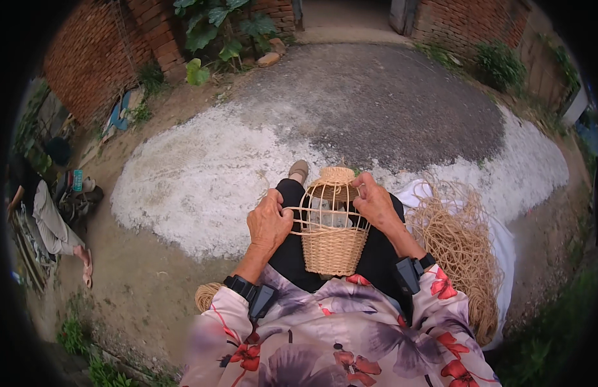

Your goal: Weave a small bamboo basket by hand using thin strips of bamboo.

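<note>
A partly woven wicker basket [335, 250] rests in my lap between my black-trousered thighs. Its lower body is closely woven, bare upright ribs span the middle, and a narrow woven neck [336, 174] tops it. My left hand [270, 221] is closed at the basket's left side, gripping pale strands that run across to the ribs. Near the neck, on the upper right, my right hand [375, 200] pinches the basket's frame with curled fingers. Exactly what lies between those fingertips is hidden. Pale grey lumps show inside, through the ribs.
To my right, a large tangled heap of tan strands [457, 248] lies on a white cloth [501, 271]. A small coil [209, 296] sits by my left elbow. Another person's leg [53, 222] is at far left, near a parked vehicle [78, 187]. Brick walls [99, 64] stand beyond.
</note>
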Demonstrator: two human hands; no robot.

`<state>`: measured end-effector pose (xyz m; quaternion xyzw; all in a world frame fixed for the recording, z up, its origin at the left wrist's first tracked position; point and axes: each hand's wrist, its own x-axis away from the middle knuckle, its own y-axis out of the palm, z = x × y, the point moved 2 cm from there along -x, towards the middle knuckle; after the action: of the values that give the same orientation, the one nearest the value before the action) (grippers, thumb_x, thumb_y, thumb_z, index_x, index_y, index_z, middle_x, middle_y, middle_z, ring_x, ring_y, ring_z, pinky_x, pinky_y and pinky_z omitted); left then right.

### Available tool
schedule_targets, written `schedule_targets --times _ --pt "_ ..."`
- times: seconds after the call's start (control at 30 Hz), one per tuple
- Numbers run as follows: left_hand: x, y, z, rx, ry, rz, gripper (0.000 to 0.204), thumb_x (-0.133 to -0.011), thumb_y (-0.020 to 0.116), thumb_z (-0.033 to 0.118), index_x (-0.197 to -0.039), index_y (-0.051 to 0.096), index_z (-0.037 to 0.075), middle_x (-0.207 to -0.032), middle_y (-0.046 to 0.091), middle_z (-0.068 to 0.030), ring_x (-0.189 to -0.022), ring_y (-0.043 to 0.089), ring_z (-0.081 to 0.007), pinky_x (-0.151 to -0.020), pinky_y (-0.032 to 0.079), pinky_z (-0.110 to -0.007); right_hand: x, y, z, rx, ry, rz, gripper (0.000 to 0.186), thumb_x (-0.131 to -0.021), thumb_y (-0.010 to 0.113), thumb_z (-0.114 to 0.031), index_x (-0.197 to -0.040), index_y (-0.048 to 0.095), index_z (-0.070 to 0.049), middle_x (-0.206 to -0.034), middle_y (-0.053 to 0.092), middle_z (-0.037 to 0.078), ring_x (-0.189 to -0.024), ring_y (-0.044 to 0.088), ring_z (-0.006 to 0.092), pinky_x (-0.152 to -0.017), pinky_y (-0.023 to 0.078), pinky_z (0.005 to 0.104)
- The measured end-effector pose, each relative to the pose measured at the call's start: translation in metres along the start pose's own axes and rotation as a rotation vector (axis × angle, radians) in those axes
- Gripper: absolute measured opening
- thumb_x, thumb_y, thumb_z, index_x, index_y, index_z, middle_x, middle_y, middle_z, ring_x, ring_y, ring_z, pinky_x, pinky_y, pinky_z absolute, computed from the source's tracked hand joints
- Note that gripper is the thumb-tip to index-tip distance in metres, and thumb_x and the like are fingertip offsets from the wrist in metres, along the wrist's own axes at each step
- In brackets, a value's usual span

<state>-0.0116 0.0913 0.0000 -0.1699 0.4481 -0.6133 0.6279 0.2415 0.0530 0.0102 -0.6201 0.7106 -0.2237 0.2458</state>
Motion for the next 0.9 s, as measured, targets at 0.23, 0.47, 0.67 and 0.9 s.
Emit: schedule_targets --times 0.23,0.47,0.67,0.9 --pt "0.013 -0.047 -0.179 -0.186 -0.621 -0.434 0.043 -0.073 0.074 0.026 -0.112 0.063 0.012 -0.091 0.067 -0.0145 -0.086 0.064 -0.0302 -0.076 0.05 -0.044 0.001 -0.003 0.015 -0.08 0.032 -0.027 0.032 -0.075 0.059 -0.004 -0.105 0.048 -0.008 -0.068 0.05 0.007 -0.065 0.055 0.0234 -0.061 0.043 0.0373" --pt "-0.005 -0.039 0.001 0.158 0.35 -0.284 0.016 -0.081 0.067 0.01 -0.096 0.071 0.005 -0.099 0.062 -0.0091 -0.095 0.057 -0.027 -0.084 0.047 -0.036 0.005 -0.003 0.008 -0.077 0.09 -0.031 0.028 -0.077 0.058 -0.004 -0.103 0.048 -0.006 -0.069 0.05 0.008 -0.065 0.053 0.0215 -0.062 0.043 0.0362" --pt "0.011 -0.011 0.018 0.086 0.47 -0.285 0.011 -0.084 0.065 0.012 -0.089 0.07 0.003 -0.081 0.064 -0.0103 -0.08 0.06 -0.0282 -0.073 0.048 -0.038 0.01 -0.005 0.006 -0.151 0.001 -0.005 0.027 -0.078 0.054 -0.002 -0.104 0.045 -0.004 -0.07 0.052 0.011 -0.066 0.054 0.025 -0.063 0.043 0.0364" --pt "0.006 -0.015 0.012 0.352 0.129 -0.473 0.015 -0.093 0.054 0.017 -0.09 0.059 0.003 -0.072 0.062 -0.0168 -0.068 0.063 -0.0357 -0.063 0.047 -0.046 0.01 -0.007 0.008 -0.128 0.031 -0.005 0.028 -0.079 0.054 -0.002 -0.105 0.046 -0.004 -0.069 0.051 0.009 -0.064 0.053 0.0236 -0.061 0.043 0.0358"
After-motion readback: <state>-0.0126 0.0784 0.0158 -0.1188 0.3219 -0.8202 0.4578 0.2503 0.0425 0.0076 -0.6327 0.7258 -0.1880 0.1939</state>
